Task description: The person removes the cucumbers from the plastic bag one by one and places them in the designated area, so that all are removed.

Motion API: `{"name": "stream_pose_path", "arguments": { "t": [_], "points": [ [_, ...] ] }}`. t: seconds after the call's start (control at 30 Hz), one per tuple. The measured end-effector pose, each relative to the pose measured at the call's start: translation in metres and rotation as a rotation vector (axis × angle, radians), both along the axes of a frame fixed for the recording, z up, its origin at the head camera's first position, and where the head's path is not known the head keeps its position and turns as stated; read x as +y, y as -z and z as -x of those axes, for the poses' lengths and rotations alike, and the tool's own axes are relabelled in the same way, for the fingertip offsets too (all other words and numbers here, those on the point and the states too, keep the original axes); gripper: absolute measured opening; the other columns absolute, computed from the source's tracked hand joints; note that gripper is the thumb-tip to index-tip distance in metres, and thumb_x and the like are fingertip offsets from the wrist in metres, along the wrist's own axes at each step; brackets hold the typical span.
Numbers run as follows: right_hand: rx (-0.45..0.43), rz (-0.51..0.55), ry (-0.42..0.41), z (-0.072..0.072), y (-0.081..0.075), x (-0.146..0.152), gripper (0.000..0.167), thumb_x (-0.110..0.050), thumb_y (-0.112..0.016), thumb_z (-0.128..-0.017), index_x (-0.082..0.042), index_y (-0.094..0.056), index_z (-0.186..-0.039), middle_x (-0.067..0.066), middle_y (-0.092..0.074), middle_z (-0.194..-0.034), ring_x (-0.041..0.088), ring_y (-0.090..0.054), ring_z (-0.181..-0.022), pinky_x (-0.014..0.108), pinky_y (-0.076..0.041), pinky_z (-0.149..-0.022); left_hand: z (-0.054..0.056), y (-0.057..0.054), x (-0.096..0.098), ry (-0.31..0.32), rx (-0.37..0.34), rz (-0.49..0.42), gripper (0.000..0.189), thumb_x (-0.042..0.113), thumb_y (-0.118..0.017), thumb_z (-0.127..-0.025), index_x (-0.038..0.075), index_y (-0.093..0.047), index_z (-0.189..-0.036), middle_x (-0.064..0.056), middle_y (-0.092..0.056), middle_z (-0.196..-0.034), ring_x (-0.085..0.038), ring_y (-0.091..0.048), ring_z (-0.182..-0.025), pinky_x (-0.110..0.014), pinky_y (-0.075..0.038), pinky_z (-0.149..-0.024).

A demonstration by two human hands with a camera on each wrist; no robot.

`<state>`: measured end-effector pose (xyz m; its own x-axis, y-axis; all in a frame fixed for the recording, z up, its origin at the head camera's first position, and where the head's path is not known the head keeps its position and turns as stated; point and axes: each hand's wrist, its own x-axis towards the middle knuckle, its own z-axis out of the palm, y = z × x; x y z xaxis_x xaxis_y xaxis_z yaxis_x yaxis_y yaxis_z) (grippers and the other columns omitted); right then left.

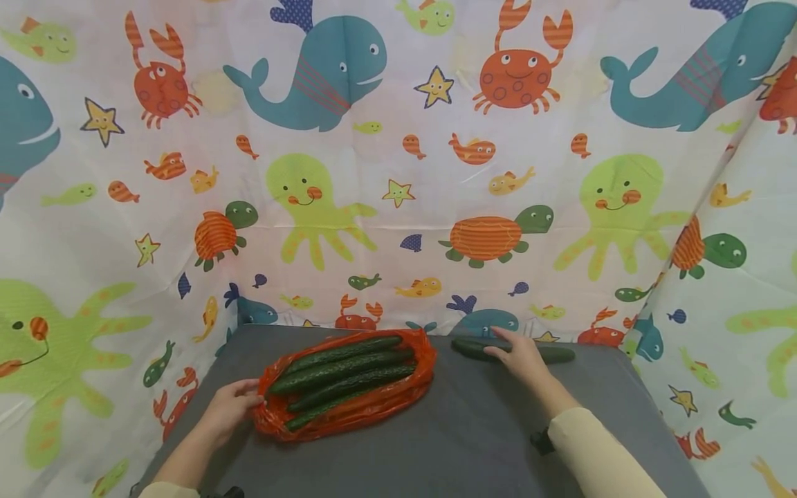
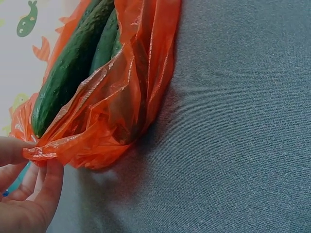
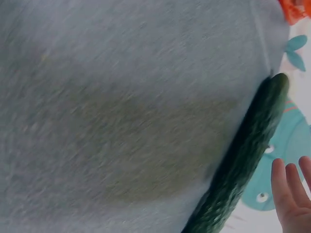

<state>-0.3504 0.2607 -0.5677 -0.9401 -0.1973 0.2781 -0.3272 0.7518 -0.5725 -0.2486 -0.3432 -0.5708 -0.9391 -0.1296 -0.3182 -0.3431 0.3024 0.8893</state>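
Note:
An orange-red plastic bag lies on the grey table, its open top showing several dark green cucumbers side by side. At the bag's left end my left hand pinches the crumpled rim between thumb and fingers, seen close up in the left wrist view, where the bag film folds over the cucumbers. A single cucumber lies along the table's back edge, right of the bag. Over it is my right hand, fingers spread and not curled round it; the right wrist view shows those fingers beside the cucumber.
The grey table is enclosed at the back and both sides by a white curtain printed with sea animals. The curtain meets the table's back edge just behind the single cucumber. A dark strap-like object hangs under the right wrist.

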Motion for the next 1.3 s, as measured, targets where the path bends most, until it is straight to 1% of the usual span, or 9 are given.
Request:
{"name": "stream_pose_path", "arguments": {
  "t": [0.23,0.47,0.6,0.67,0.83,1.0,1.1,1.23,1.3],
  "points": [
    [-0.038,0.088,0.023,-0.002,-0.015,-0.022,0.057,-0.030,-0.077,-0.090,-0.005,-0.060,-0.139,0.019,-0.067,-0.131,0.039,-0.063,-0.121,0.058,-0.049,-0.100,-0.001,0.002,0.001,0.008,0.025,0.036,0.050,0.008,-0.063,-0.097,-0.010,-0.047,-0.141,-0.027,-0.064,-0.127,-0.020,-0.067,-0.103,-0.039,-0.057,-0.085],
    [-0.125,0.207,-0.009,-0.005,-0.040,-0.046,0.050,-0.026,-0.071,-0.095,-0.009,-0.059,-0.141,0.022,-0.062,-0.135,0.027,-0.075,-0.087,0.034,-0.061,-0.073,0.002,0.005,0.003,0.014,0.025,0.013,0.051,0.007,-0.063,-0.097,-0.011,-0.047,-0.142,-0.027,-0.064,-0.127,-0.022,-0.068,-0.102,-0.039,-0.057,-0.084],
    [-0.112,0.224,-0.029,-0.007,-0.051,-0.059,0.048,-0.023,-0.072,-0.095,-0.012,-0.060,-0.140,0.020,-0.064,-0.134,0.022,-0.075,-0.080,0.028,-0.060,-0.068,0.004,0.003,0.005,0.028,0.021,0.010,0.051,0.008,-0.063,-0.098,-0.010,-0.046,-0.143,-0.028,-0.062,-0.130,-0.022,-0.068,-0.104,-0.040,-0.057,-0.086],
    [-0.095,0.231,-0.046,-0.008,-0.056,-0.067,0.049,-0.021,-0.073,-0.094,-0.011,-0.061,-0.140,0.019,-0.065,-0.133,0.026,-0.075,-0.083,0.030,-0.060,-0.068,0.004,0.001,0.006,0.027,0.025,0.007,0.051,0.008,-0.063,-0.097,-0.010,-0.046,-0.143,-0.028,-0.062,-0.131,-0.021,-0.068,-0.103,-0.040,-0.058,-0.085],
    [-0.046,0.206,-0.087,-0.007,-0.064,-0.089,0.050,-0.022,-0.075,-0.092,-0.010,-0.062,-0.138,0.015,-0.065,-0.135,0.030,-0.070,-0.108,0.036,-0.061,-0.077,0.002,-0.001,0.006,0.020,0.024,-0.002,0.051,0.007,-0.062,-0.098,-0.011,-0.045,-0.143,-0.029,-0.061,-0.131,-0.021,-0.069,-0.101,-0.040,-0.058,-0.083],
    [-0.040,0.196,-0.123,-0.006,-0.066,-0.107,0.048,-0.024,-0.074,-0.093,-0.011,-0.062,-0.138,0.014,-0.065,-0.134,0.026,-0.074,-0.089,0.035,-0.060,-0.072,0.001,-0.001,0.004,0.016,0.016,0.001,0.052,0.007,-0.061,-0.098,-0.011,-0.044,-0.143,-0.031,-0.059,-0.133,-0.021,-0.068,-0.101,-0.041,-0.058,-0.084],
    [-0.045,0.199,-0.141,-0.005,-0.066,-0.117,0.048,-0.026,-0.073,-0.093,-0.012,-0.063,-0.138,0.013,-0.066,-0.134,0.026,-0.072,-0.094,0.035,-0.060,-0.069,0.002,-0.001,0.004,0.017,0.018,0.003,0.051,0.007,-0.061,-0.098,-0.011,-0.045,-0.143,-0.030,-0.060,-0.133,-0.021,-0.068,-0.101,-0.041,-0.058,-0.084],
    [-0.047,0.201,-0.155,-0.007,-0.068,-0.132,0.048,-0.030,-0.073,-0.093,-0.013,-0.063,-0.137,0.012,-0.066,-0.134,0.030,-0.065,-0.116,0.044,-0.058,-0.087,0.002,0.001,0.004,0.018,0.020,-0.002,0.052,0.007,-0.062,-0.098,-0.011,-0.045,-0.143,-0.029,-0.061,-0.132,-0.021,-0.068,-0.100,-0.041,-0.058,-0.083],
    [-0.059,0.218,-0.162,-0.008,-0.069,-0.140,0.048,-0.030,-0.073,-0.093,-0.014,-0.063,-0.137,0.011,-0.066,-0.133,0.031,-0.064,-0.118,0.047,-0.057,-0.091,0.002,0.002,0.004,0.011,0.018,-0.007,0.052,0.007,-0.062,-0.098,-0.011,-0.045,-0.143,-0.028,-0.062,-0.131,-0.020,-0.068,-0.099,-0.040,-0.058,-0.083]
  ]
}}
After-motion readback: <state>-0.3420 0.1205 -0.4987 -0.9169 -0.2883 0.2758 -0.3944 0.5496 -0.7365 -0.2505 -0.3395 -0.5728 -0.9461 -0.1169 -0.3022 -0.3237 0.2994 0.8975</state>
